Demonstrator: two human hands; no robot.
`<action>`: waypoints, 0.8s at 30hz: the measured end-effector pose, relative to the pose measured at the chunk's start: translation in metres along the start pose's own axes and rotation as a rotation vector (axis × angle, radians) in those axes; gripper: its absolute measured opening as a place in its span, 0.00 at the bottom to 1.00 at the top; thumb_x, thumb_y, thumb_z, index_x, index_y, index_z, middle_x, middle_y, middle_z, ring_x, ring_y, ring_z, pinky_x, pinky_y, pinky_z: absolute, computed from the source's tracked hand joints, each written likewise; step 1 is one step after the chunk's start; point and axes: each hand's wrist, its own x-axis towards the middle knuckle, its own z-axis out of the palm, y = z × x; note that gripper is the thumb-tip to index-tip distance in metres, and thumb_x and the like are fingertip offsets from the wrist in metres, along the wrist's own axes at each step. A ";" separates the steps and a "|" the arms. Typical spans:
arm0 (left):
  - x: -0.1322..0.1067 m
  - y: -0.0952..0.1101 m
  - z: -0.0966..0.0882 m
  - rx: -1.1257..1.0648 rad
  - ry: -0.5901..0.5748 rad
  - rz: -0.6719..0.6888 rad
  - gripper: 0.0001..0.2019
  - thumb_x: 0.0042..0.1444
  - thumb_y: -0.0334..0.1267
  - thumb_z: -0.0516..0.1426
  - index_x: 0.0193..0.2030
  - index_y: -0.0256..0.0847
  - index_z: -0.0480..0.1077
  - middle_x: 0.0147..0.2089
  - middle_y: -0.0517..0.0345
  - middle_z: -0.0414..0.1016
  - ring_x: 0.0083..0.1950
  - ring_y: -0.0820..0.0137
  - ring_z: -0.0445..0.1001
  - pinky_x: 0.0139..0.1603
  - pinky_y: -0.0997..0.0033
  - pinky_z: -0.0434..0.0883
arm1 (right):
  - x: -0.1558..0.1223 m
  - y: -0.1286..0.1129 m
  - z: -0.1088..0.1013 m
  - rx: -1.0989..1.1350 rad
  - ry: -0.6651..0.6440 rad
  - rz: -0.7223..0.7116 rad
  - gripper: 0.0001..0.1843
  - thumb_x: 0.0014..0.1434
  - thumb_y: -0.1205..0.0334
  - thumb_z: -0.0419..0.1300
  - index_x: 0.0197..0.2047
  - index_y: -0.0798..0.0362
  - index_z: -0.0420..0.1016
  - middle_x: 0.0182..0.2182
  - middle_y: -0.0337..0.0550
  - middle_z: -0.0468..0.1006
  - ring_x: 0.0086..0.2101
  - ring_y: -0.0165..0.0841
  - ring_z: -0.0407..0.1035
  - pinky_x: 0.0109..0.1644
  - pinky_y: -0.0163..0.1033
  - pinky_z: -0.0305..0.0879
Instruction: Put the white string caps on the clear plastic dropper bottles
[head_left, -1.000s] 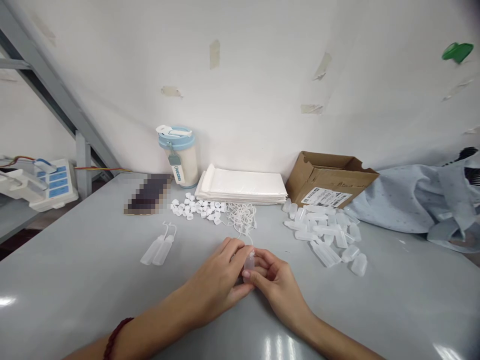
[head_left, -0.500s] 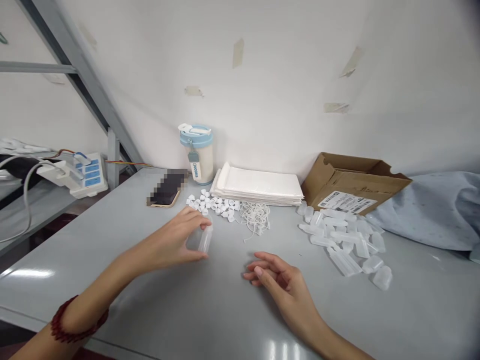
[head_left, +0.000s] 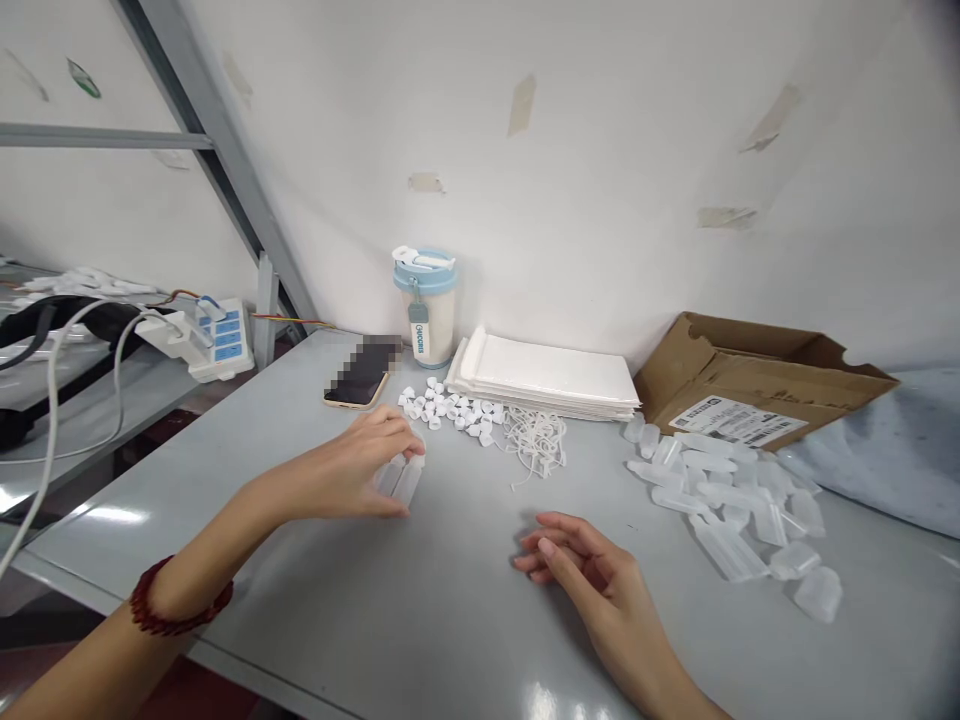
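My left hand [head_left: 379, 465] grips a translucent plastic bottle [head_left: 407, 482] between the thumb at its lower end and the fingers at its upper end. Beside it, inside the grip, shows a second clear section; whether it is a separate bottle I cannot tell. Just beyond that hand lies a pile of small white caps [head_left: 450, 408], with a tangle of thin white cords [head_left: 536, 440] to its right. My right hand [head_left: 585, 575] rests over the table with loosely curled fingers apart and nothing in them. To its right is a heap of translucent plastic bottles and covers [head_left: 724, 545].
White padded envelopes [head_left: 555, 370] are stacked against the wall. A cream tumbler with a blue lid [head_left: 431, 310] and a phone [head_left: 364, 372] stand left of them. An open cardboard box [head_left: 750, 385] is at the back right. A power strip [head_left: 221, 345] hangs beyond the grey table's [head_left: 442, 610] left edge.
The view has turned left, so things sit further right in the picture. More of the clear plastic shows in my left hand. My right hand keeps its loose pose.
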 end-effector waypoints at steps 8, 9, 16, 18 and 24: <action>-0.001 -0.004 0.000 0.037 -0.003 -0.019 0.19 0.47 0.46 0.62 0.46 0.44 0.69 0.44 0.56 0.68 0.53 0.61 0.61 0.51 0.66 0.63 | 0.000 0.001 0.000 0.002 0.014 -0.006 0.20 0.59 0.48 0.58 0.47 0.54 0.72 0.38 0.49 0.79 0.37 0.38 0.76 0.42 0.44 0.72; -0.001 -0.003 0.000 0.032 -0.002 -0.021 0.19 0.47 0.47 0.62 0.46 0.44 0.69 0.44 0.56 0.68 0.52 0.61 0.61 0.51 0.66 0.63 | 0.001 0.001 0.000 0.000 0.013 -0.006 0.20 0.59 0.48 0.58 0.47 0.54 0.72 0.38 0.49 0.79 0.37 0.38 0.76 0.42 0.43 0.72; -0.001 -0.007 0.001 -0.007 0.003 -0.016 0.20 0.47 0.50 0.62 0.46 0.46 0.70 0.42 0.56 0.67 0.51 0.60 0.61 0.49 0.66 0.63 | 0.000 0.000 0.001 0.013 0.027 -0.017 0.20 0.58 0.47 0.59 0.46 0.53 0.73 0.36 0.49 0.80 0.35 0.38 0.76 0.41 0.44 0.73; -0.002 -0.009 0.002 -0.022 0.015 -0.013 0.20 0.47 0.50 0.62 0.46 0.46 0.70 0.42 0.57 0.67 0.51 0.60 0.62 0.49 0.66 0.63 | 0.000 0.000 0.002 0.010 0.031 -0.018 0.20 0.57 0.47 0.59 0.45 0.53 0.73 0.36 0.49 0.80 0.35 0.39 0.76 0.40 0.45 0.73; -0.003 -0.011 0.002 -0.018 0.015 -0.017 0.22 0.47 0.51 0.62 0.48 0.47 0.70 0.43 0.56 0.67 0.51 0.60 0.62 0.49 0.67 0.62 | 0.000 -0.001 0.001 -0.001 0.025 -0.017 0.19 0.58 0.48 0.59 0.45 0.54 0.72 0.36 0.49 0.79 0.35 0.38 0.76 0.40 0.44 0.72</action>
